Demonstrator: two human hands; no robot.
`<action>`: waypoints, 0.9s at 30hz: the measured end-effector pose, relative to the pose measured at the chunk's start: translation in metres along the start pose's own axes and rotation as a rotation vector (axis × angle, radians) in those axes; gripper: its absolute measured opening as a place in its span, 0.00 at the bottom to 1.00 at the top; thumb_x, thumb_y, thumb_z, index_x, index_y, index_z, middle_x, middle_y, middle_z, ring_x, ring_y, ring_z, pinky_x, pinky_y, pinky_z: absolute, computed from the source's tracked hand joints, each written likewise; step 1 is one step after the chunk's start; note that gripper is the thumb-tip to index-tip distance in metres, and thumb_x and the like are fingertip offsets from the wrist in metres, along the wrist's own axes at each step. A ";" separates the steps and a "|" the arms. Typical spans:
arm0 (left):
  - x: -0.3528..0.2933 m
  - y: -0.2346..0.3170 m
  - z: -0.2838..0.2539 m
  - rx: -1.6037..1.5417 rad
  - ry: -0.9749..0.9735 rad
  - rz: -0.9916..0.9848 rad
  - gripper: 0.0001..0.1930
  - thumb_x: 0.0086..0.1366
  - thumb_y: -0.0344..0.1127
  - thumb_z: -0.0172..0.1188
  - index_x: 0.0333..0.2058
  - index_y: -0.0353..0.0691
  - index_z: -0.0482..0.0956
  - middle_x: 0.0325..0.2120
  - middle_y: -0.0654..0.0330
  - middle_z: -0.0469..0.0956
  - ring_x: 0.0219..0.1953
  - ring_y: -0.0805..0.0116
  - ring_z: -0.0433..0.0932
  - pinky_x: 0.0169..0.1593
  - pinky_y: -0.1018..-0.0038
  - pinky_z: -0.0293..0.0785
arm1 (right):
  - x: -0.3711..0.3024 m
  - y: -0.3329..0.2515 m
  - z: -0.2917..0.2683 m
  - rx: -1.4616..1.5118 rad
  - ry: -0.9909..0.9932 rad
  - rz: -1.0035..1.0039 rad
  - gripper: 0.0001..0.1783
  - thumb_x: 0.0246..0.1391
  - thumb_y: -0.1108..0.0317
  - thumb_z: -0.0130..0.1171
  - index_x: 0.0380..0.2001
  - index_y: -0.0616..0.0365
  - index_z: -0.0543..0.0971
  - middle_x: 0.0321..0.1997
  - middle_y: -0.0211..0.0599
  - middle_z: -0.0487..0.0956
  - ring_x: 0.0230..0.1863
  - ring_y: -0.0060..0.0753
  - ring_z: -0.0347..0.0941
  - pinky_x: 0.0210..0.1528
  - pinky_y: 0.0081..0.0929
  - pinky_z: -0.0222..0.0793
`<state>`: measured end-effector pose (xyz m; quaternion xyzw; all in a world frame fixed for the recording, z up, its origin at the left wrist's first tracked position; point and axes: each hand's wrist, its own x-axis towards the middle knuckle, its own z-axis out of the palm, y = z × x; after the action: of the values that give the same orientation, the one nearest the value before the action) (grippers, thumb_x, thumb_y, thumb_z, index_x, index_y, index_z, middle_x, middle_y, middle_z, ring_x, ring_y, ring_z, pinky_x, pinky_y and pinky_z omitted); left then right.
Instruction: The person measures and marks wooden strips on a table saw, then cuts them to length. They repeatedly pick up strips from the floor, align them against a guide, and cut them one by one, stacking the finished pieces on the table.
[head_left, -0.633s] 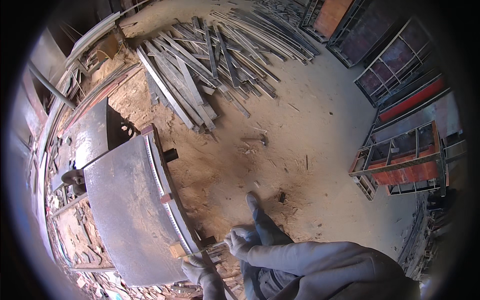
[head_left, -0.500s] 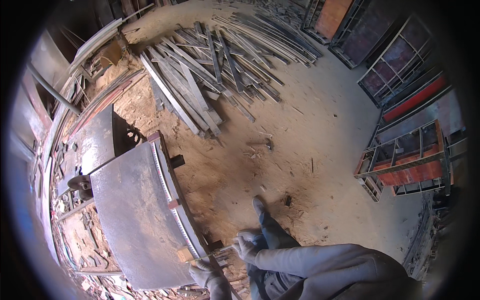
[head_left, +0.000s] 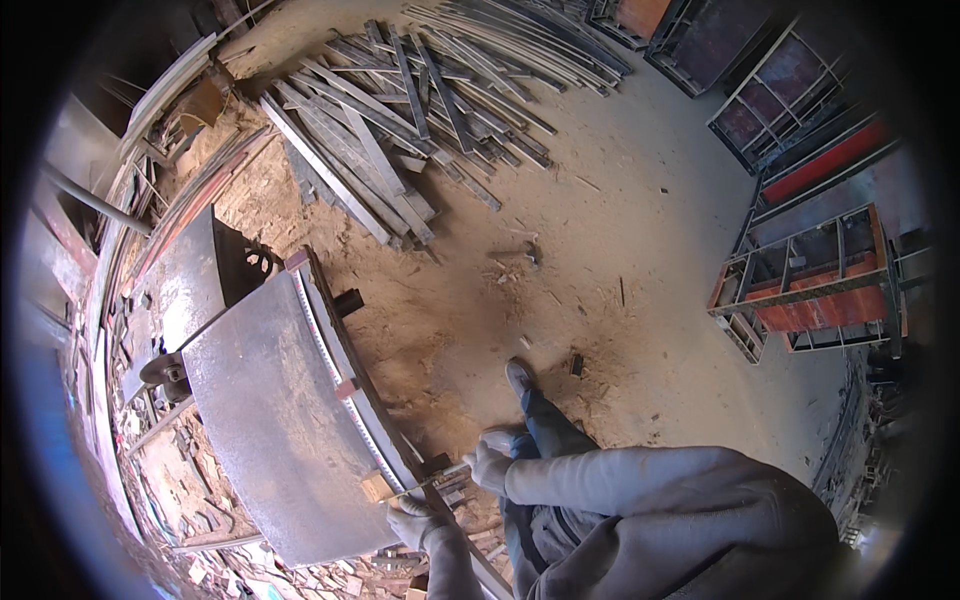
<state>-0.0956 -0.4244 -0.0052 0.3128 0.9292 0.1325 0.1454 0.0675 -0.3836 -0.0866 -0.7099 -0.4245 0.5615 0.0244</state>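
My left hand [head_left: 413,520], in a pale glove, is at the near right edge of a metal saw table [head_left: 280,420]. Its fingers close around one end of a thin yellowish strip [head_left: 425,486]. The other end of the strip runs to my right hand [head_left: 487,468], also gloved and closed, just off the table's edge. What the strip is, I cannot make out for certain. Beside my left hand, a small light wooden block [head_left: 377,487] sits on the tabletop. A scale-marked rail [head_left: 335,355] with a reddish clamp piece [head_left: 346,388] runs along this edge.
A dark wheel-like part [head_left: 163,372] stands at the table's left. Long boards [head_left: 400,140] lie heaped on the sawdust-covered floor ahead. A hammer-like tool [head_left: 531,256] lies on the floor. Framed panels [head_left: 815,270] stand at right. Wood scraps litter the ground left and below the table.
The whole view has shifted, so the floor and boards sit higher in it. Both hands keep nearly the same places by the table edge, still on the strip.
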 end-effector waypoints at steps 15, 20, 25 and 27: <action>0.000 -0.012 0.003 0.073 0.075 0.071 0.36 0.76 0.63 0.45 0.54 0.28 0.75 0.46 0.33 0.80 0.49 0.30 0.79 0.52 0.45 0.74 | -0.013 -0.002 -0.091 -0.255 -0.084 -0.277 0.32 0.68 0.42 0.54 0.58 0.60 0.76 0.46 0.56 0.85 0.49 0.58 0.83 0.53 0.50 0.74; -0.012 0.014 0.036 0.186 0.308 0.016 0.34 0.77 0.61 0.47 0.61 0.32 0.75 0.52 0.37 0.82 0.54 0.37 0.81 0.59 0.51 0.75 | 0.021 0.116 -0.249 -0.227 0.139 -0.357 0.19 0.65 0.51 0.55 0.40 0.56 0.81 0.42 0.52 0.85 0.41 0.60 0.82 0.44 0.55 0.77; -0.094 0.142 0.104 0.194 0.199 0.191 0.33 0.77 0.60 0.47 0.59 0.34 0.76 0.51 0.39 0.82 0.53 0.39 0.82 0.58 0.51 0.76 | 0.056 0.306 -0.444 -0.212 0.300 -0.220 0.14 0.63 0.60 0.52 0.43 0.50 0.84 0.38 0.46 0.84 0.34 0.56 0.81 0.38 0.50 0.77; -0.125 0.209 0.128 0.205 -0.006 0.268 0.32 0.77 0.60 0.48 0.59 0.35 0.77 0.51 0.40 0.82 0.52 0.40 0.82 0.58 0.51 0.76 | 0.052 0.366 -0.508 -0.097 0.366 0.127 0.15 0.65 0.58 0.52 0.44 0.52 0.83 0.36 0.45 0.85 0.35 0.51 0.83 0.36 0.48 0.77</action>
<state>0.1586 -0.3215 -0.0297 0.4475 0.8874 0.0544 0.0966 0.6939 -0.3593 -0.1270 -0.8259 -0.3936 0.4024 0.0314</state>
